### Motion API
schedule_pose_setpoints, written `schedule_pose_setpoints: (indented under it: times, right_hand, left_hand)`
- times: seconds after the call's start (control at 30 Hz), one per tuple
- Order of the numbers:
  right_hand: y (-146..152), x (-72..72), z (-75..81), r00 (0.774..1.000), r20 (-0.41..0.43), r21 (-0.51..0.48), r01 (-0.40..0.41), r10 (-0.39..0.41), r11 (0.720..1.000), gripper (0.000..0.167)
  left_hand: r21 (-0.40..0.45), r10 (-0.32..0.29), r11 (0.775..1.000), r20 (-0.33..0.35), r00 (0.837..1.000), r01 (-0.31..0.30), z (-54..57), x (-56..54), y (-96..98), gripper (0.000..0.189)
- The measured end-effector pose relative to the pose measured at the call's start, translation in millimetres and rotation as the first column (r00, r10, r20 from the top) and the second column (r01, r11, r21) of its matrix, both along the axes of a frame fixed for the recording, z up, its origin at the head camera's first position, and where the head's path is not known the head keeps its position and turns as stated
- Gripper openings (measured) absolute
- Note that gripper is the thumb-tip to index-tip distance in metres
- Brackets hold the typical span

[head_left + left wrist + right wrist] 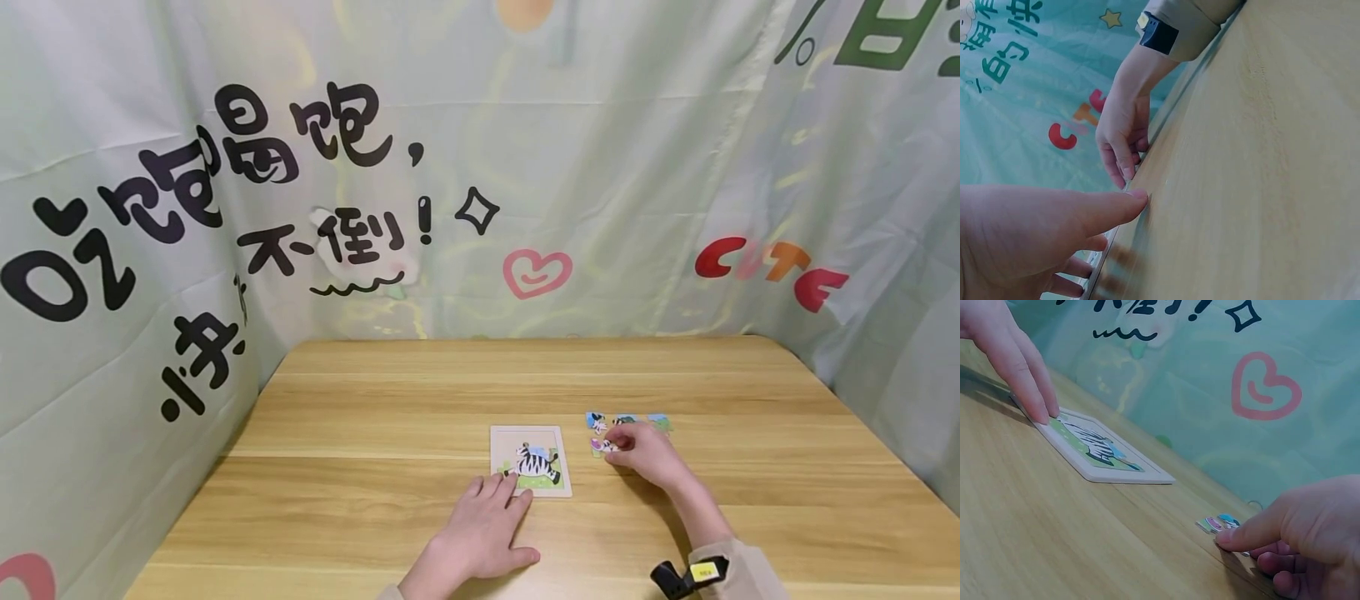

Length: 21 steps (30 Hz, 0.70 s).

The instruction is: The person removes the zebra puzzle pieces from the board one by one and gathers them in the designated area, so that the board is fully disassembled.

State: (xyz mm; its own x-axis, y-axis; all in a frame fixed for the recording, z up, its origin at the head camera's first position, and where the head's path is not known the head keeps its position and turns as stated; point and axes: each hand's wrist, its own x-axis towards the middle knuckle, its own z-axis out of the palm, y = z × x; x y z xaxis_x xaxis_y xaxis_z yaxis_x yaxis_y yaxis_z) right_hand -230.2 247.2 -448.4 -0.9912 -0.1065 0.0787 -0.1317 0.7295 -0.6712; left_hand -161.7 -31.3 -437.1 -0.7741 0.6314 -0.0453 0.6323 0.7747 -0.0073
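A white-framed jigsaw board [525, 431] lies on the table, with joined pieces of a zebra picture [537, 465] filling its lower part. My left hand [483, 527] rests its straight fingertips on the board's near left edge, thumb spread out to the side. To the right of the board, my right hand [651, 454] pinches a small puzzle piece [597, 447] between thumb and curled fingers, low at the tabletop. In the right wrist view this piece [1211, 524] shows pink and blue beside the thumb tip; the fingers hide part of it.
Behind the right hand lie several loose pieces, among them a blue one with a black-and-white figure [596, 422] and a green-blue one [660, 422]. The wooden table [360, 433] meets a printed cloth backdrop [630, 192] at the back and sides.
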Motion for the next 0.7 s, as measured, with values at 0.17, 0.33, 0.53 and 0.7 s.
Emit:
schedule_pose_setpoints:
  times: [0.17, 0.33, 0.53, 0.7]
  right_hand:
    - [1, 0.1, 1.4, 1.000, 0.014, -0.070, 0.004, -0.003, 0.998, 0.030]
    - [-1, -1.0, 7.0, 1.000, -0.003, -0.086, 0.008, -0.008, 0.996, 0.033]
    - [-24, -2.6, 20.3, 1.000, -0.019, -0.143, -0.002, -0.001, 0.990, 0.035]
    - [-54, -7.5, 21.3, 0.997, -0.007, -0.244, -0.075, 0.075, 0.967, 0.031]
  left_hand:
    - [0.002, -0.001, 1.000, 0.010, 1.000, 0.001, 0.4, 0.0, 0.2, 0.074]
    - [0.004, 0.002, 1.000, 0.021, 1.000, -0.002, 0.2, -0.4, 0.9, 0.074]
    - [0.006, 0.002, 1.000, 0.011, 1.000, -0.002, -1.1, -0.9, 1.1, 0.074]
    - [0.011, 0.007, 1.000, 0.016, 1.000, -0.007, -1.7, -1.2, 1.2, 0.074]
